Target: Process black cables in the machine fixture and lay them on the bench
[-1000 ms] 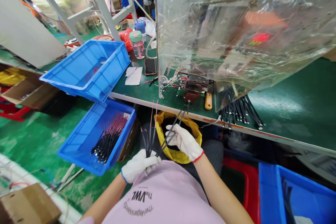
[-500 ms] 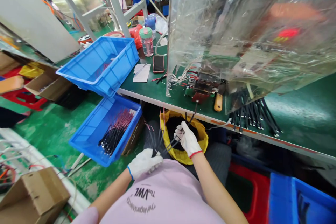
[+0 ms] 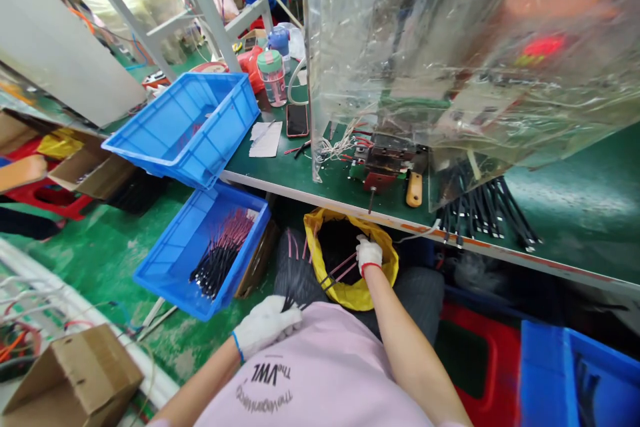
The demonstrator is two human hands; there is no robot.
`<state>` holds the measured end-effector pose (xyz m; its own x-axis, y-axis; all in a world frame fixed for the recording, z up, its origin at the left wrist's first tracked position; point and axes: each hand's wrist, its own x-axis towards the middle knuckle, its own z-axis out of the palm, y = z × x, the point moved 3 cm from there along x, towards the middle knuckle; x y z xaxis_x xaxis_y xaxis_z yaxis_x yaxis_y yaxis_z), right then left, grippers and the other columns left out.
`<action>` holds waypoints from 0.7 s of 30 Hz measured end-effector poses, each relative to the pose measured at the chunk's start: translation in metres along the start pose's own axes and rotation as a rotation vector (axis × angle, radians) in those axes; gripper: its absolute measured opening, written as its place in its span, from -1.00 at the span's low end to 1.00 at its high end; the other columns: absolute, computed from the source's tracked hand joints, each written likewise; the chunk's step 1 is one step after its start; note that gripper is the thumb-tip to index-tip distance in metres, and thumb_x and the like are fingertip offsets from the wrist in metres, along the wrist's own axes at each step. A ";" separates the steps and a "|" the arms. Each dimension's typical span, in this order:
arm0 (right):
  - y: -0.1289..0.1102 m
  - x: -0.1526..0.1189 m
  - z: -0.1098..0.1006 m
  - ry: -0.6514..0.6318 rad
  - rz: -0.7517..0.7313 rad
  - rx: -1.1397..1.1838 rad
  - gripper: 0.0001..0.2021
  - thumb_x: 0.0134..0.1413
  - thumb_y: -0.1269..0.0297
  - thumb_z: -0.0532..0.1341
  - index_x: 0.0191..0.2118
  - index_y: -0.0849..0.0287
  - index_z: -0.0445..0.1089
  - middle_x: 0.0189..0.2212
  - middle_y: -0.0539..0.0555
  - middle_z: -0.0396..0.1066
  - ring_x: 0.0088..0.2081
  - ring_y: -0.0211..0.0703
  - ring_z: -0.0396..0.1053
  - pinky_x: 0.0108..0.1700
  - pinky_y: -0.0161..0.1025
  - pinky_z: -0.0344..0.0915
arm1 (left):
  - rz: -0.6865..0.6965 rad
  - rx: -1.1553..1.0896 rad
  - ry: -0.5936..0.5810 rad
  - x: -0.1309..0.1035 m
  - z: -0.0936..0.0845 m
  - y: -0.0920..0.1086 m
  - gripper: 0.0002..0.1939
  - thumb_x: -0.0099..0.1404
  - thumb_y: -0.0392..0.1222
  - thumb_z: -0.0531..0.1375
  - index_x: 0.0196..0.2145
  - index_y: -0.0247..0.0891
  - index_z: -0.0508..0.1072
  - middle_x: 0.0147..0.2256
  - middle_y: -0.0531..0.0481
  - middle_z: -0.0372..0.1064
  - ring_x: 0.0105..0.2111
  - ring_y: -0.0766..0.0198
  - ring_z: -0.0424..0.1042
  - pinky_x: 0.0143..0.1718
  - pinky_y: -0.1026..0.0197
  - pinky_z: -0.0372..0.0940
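My left hand (image 3: 267, 325), in a white glove with a blue cuff, is closed round several black cables with pink wire ends near my lap. My right hand (image 3: 369, 255), gloved in white with a red cuff, is over the yellow-rimmed bag (image 3: 387, 280); its fingers are closed, and what they hold is too small to make out. Pink wires stretch from near its fingers toward the left hand. A small machine (image 3: 387, 160) with a thin metal rod stands at the bench edge, beside a yellow handle (image 3: 414, 189).
Two blue bins stand at the left, an upper one (image 3: 200, 153) and a lower one (image 3: 170, 273) with black-and-pink cables. Black cables (image 3: 490, 210) lie on the green bench (image 3: 565, 233) under a plastic sheet (image 3: 470, 67). A phone (image 3: 297, 121) and cups sit behind.
My right hand has moved from below the machine's rod into the bag's opening, and a dark cable no longer reaches up to the rod. My left hand has shifted slightly left and down with its cables.
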<state>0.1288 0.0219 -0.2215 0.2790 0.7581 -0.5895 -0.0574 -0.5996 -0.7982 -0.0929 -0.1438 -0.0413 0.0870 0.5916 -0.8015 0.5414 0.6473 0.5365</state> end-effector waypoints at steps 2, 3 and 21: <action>-0.001 0.012 -0.014 0.072 0.041 -0.050 -0.60 0.03 -0.03 0.10 -0.21 0.23 0.33 -0.76 -0.15 0.02 -0.71 -0.25 0.02 -0.66 -0.26 -0.02 | -0.024 -0.045 0.003 -0.012 -0.008 -0.006 -0.74 0.14 0.03 0.14 -0.49 -0.22 0.40 -0.54 0.06 0.33 -0.55 0.33 0.28 -0.54 0.32 0.10; -0.001 0.016 -0.020 0.080 0.055 -0.085 -0.61 0.04 -0.02 0.10 -0.22 0.24 0.35 -0.76 -0.14 0.03 -0.71 -0.26 0.03 -0.65 -0.26 -0.01 | -0.041 -0.071 0.011 -0.018 -0.014 -0.011 -0.73 0.14 0.04 0.15 -0.47 -0.23 0.40 -0.55 0.07 0.31 -0.56 0.34 0.26 -0.56 0.32 0.10; -0.008 -0.059 0.000 -0.281 -0.406 -0.944 -0.64 0.13 0.14 0.01 -0.13 0.17 0.46 -0.13 0.28 0.42 -0.11 0.17 0.40 -0.02 0.04 0.23 | 0.176 -0.361 0.512 -0.035 -0.120 -0.054 -0.55 0.11 0.16 0.23 -0.28 -0.33 0.48 -0.52 0.06 0.32 -0.54 0.39 0.26 -0.55 0.35 0.19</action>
<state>0.1126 -0.0184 -0.1806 -0.1280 0.9057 -0.4041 0.7903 -0.1530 -0.5933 -0.2254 -0.1418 -0.0105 -0.3090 0.7999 -0.5145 0.2327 0.5881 0.7746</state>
